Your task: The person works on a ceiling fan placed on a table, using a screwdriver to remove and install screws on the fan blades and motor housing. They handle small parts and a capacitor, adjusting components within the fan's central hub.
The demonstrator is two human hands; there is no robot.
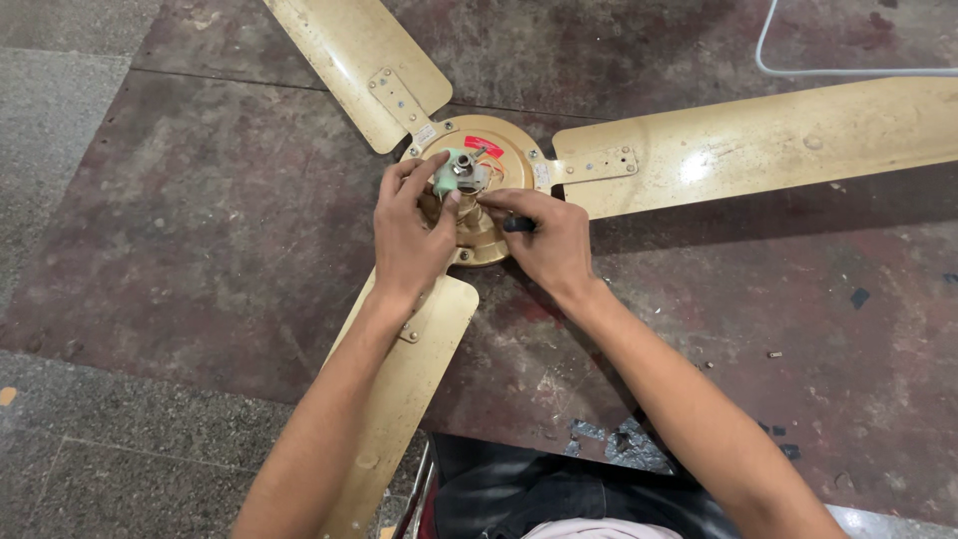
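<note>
A: Your left hand (411,228) is pinched on the green part (449,176) atop the hub (486,190). If the grip slackens, it could tilt and tug the thin wires beside it.

B: And the right?

A: Your right hand (544,240) is closed on a dark tool (518,225) at the hub's centre. If it slips, it could nick your left fingers.

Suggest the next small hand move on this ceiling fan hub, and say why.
Probably turn the dark tool a little with the right hand, because its tip sits at the hub centre while the left hand pinches the green part steady.
</note>
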